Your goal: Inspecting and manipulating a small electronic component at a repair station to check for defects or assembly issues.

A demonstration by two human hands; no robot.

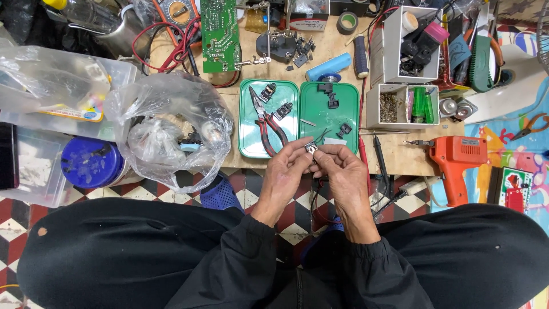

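Nearest, the left hand (286, 174) and right hand (341, 171) meet fingertip to fingertip over the near edge of the low wooden table (400, 155), both pinched narrowly on one small metal part (311, 148) held between them. It is too small to tell a long axis for sure; its pale face seems turned up toward the camera, and thin dark leads seem to run from it away and to the right.

The work looks to be in mid-course: this piece is in hand, while several small black parts (343, 129) lie loose just beyond the hands in the open green tin (329, 91), apparently not yet handled.

Beyond the left hand, red-handled pliers (267, 125) rest unused in the tin's other half. Well off to the right lies an orange soldering gun (454, 157). Farthest, a green circuit board (219, 33) sits clamped in a stand.
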